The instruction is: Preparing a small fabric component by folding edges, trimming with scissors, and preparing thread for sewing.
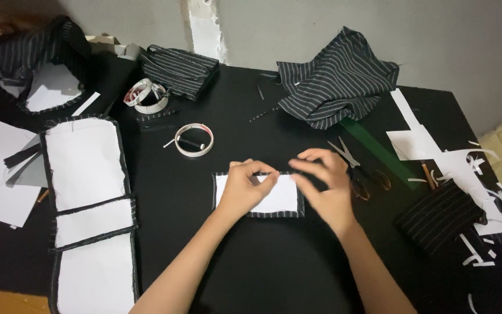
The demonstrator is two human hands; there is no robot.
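Observation:
A small rectangular fabric piece (274, 200), white inside with a black pinstriped border, lies flat on the black table (274, 261). My left hand (245, 189) rests on its left half, fingers curled over the top edge. Fingers of my right hand (323, 186) pinch at the piece's top right edge. Both hands touch the piece; it is not lifted.
Scissors (355, 168) and a green ruler (379, 151) lie right of my hands. A tape roll (194, 141) sits behind, another roll (146, 96) farther left. Striped cloth (338, 81) is heaped at the back. Larger bordered white panels (88, 203) lie left; paper scraps (466, 174) right.

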